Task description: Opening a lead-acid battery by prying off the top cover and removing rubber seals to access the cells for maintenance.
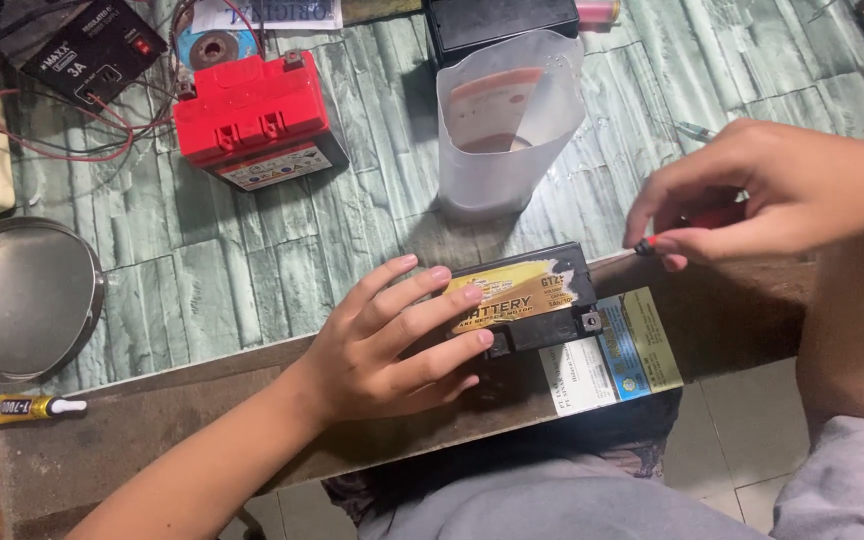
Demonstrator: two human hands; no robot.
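Left hand lies flat, fingers spread, on the black battery at the surface edge. Right hand pinches a red screwdriver just right of the battery. Battery has a torn yellow label; clear jug stands behind it.

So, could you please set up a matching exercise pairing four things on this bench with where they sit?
Things:
1. red-topped battery
2. translucent plastic jug
3. round metal dish
4. small glue tube

Places:
A. under the left hand
B. at the left edge of the bench
C. on the wooden strip, front left
D. far side, centre
E. far left, by the wires

Pairs: 1-E, 2-D, 3-B, 4-C. Place A belongs to the black battery.
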